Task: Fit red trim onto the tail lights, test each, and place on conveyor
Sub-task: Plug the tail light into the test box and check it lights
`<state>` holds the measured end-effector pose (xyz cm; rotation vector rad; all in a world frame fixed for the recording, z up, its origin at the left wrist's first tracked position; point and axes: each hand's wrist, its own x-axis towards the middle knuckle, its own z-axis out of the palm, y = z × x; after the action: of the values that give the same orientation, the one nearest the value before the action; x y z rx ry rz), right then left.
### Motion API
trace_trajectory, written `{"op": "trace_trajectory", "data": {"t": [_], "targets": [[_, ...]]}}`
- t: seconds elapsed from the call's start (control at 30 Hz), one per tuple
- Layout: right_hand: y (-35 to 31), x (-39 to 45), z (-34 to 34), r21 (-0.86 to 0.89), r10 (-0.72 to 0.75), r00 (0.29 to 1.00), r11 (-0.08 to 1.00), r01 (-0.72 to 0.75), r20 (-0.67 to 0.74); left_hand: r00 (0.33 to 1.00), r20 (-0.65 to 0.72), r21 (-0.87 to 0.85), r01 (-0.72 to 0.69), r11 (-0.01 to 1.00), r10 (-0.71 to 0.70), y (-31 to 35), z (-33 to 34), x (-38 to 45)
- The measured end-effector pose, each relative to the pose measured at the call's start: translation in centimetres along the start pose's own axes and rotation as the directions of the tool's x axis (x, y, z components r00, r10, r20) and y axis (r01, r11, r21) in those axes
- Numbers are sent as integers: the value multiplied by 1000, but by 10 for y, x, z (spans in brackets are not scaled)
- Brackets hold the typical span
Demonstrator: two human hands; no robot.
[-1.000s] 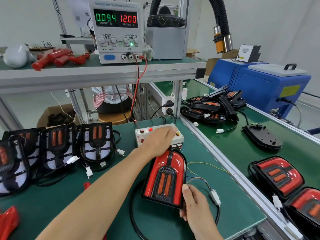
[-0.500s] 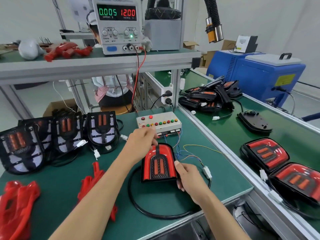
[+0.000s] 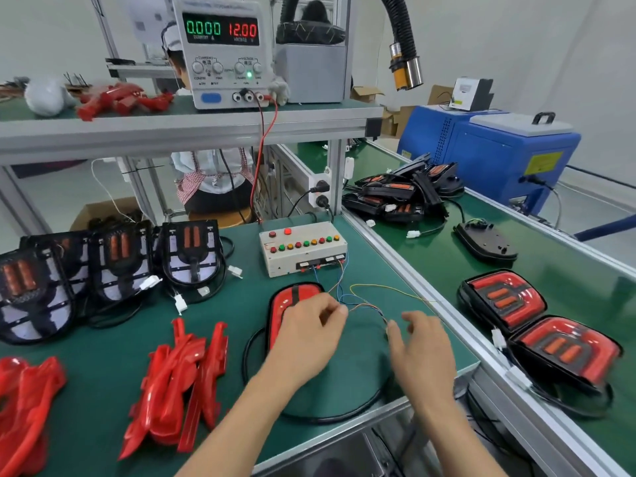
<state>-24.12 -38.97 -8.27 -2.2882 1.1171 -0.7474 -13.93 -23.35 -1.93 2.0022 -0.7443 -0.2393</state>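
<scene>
Reaching toward the thin wires (image 3: 364,306), the right hand (image 3: 425,352) has let go of the trimmed tail light (image 3: 289,304) and hangs loosely open. The left hand (image 3: 306,339) rests curled over that light, flat on the worktop (image 3: 103,356). Beyond, the supply readout (image 3: 203,28) has dropped to zero, so I judge testing finished; unplugging comes next.

Test box (image 3: 303,249) behind tail light (image 3: 292,301); trims (image 3: 182,376) left; conveyor (image 3: 430,263) right
</scene>
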Motion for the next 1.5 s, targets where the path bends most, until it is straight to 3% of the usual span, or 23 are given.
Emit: {"op": "trace_trajectory", "data": {"t": [0.07,0.17,0.3,0.37,0.43,0.5,0.6,0.63,0.77,1.0,1.3,1.33,1.4,1.47,1.5], "targets": [[17,6,-2,-152,40,992,988,-21,117,997,69,-15,27,1000,-26,6,18,-4],[21,10,-2,-211,7,977,977,39,213,987,142,-18,75,997,-72,12,48,-6],[19,14,-3,-113,-26,969,992,55,246,976,132,71,164,984,-172,11,83,-2],[17,13,-8,5,-14,974,1000,13,226,950,139,-16,284,959,-279,6,96,-2],[14,10,-14,101,-7,976,995,-16,216,903,223,-328,424,844,-368,6,107,0],[11,5,-16,142,-21,978,990,-8,207,856,321,-609,515,603,-406,10,113,4],[7,0,-17,183,-5,985,983,-28,174,798,446,-777,570,267,-406,15,114,11],[7,-1,-17,199,10,986,979,-43,165,778,492,-779,594,200,-392,16,113,13],[6,-3,-13,201,25,988,978,-56,154,726,571,-754,648,104,-383,17,108,16],[4,-5,-4,135,26,979,989,-54,200,671,569,-753,657,26,-475,16,110,18],[5,-12,-12,190,67,976,976,-108,209,692,516,-691,685,232,-505,20,114,13],[5,-14,-13,202,71,977,973,-112,200,711,468,-676,670,306,-524,20,112,8],[7,-17,-17,240,82,981,963,-123,176,795,320,-539,600,591,-516,17,102,-7],[13,-21,-21,279,71,982,953,-119,174,904,141,-291,427,856,-403,10,84,-26],[15,-23,-23,296,56,981,949,-110,184,944,42,-227,327,918,-326,7,70,-37]]}}
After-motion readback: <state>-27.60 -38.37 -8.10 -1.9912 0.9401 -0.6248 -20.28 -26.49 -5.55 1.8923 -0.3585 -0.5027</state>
